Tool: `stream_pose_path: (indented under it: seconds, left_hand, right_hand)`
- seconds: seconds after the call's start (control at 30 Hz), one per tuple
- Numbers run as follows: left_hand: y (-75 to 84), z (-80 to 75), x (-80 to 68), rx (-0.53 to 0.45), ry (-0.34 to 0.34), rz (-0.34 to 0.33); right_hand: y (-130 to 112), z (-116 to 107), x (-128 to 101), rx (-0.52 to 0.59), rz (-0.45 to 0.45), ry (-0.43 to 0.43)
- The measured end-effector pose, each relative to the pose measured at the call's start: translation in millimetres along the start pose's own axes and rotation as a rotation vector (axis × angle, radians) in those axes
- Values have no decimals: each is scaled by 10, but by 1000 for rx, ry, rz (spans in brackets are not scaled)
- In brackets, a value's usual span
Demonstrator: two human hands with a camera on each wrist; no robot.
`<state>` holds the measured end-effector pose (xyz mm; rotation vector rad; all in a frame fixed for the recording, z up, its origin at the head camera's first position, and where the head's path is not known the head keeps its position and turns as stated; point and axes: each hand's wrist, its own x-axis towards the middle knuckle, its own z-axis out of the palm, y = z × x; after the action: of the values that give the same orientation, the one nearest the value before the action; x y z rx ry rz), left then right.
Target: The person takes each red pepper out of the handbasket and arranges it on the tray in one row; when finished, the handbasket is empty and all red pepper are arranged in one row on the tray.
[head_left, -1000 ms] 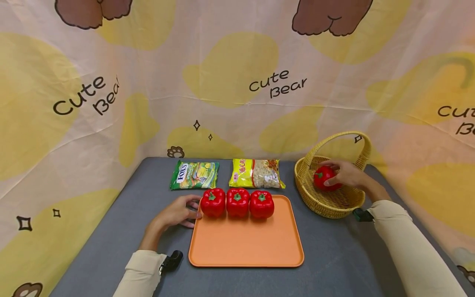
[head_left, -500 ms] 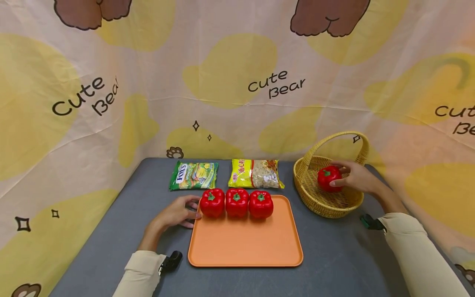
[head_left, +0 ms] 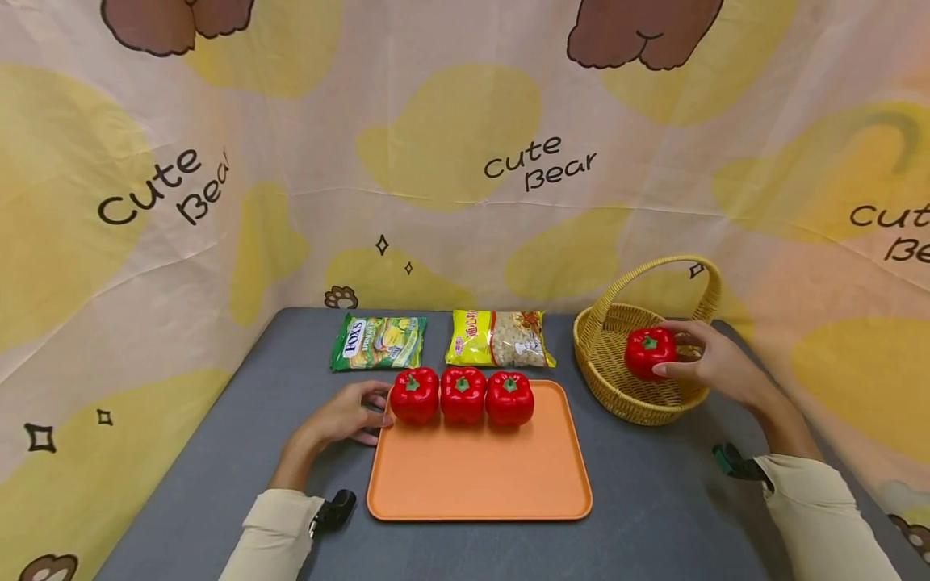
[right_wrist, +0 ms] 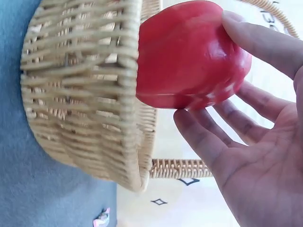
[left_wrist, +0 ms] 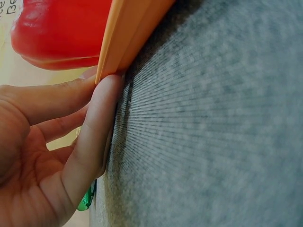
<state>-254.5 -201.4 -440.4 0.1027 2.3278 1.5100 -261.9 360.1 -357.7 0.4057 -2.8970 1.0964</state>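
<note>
My right hand [head_left: 715, 363] holds a red bell pepper [head_left: 649, 353] at the woven basket [head_left: 621, 399], thumb on one side and fingers on the other. In the right wrist view this pepper [right_wrist: 194, 56] sits at the basket's rim [right_wrist: 130, 94], partly above it. My left hand [head_left: 345, 415] pinches the left rim of the orange tray [head_left: 479, 476]; the left wrist view has the thumb and a finger at the tray's edge [left_wrist: 116, 52]. Three more red bell peppers, left [head_left: 414, 397], middle [head_left: 463, 395] and right [head_left: 510, 399], stand in a row along the tray's far side.
Behind the tray lie a green Fox's candy bag [head_left: 379, 342] and a yellow bag of pasta [head_left: 500, 339]. The basket's tall handle [head_left: 654, 266] arches over its opening. A patterned cloth [head_left: 436, 161] encloses the grey table [head_left: 654, 500] at the back and sides.
My right hand has shifted a little right and nearer with the bell pepper, which has turned more upright. My left hand and the tray have stayed in place.
</note>
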Motion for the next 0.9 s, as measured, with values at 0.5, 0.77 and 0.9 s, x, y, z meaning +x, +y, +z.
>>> stream_pose_path:
  seconds: [0.5, 0.77, 0.9]
  left_hand:
    - [-15, -10, 12, -10, -10, 4]
    - [-15, -2, 2, 6, -5, -7]
    - [-12, 1, 4, 4, -2, -8]
  right_hand:
    - [-249, 205, -243, 197, -58, 56]
    - [-392, 354, -268, 324, -131, 0]
    - [-440, 472, -244, 327, -122, -25]
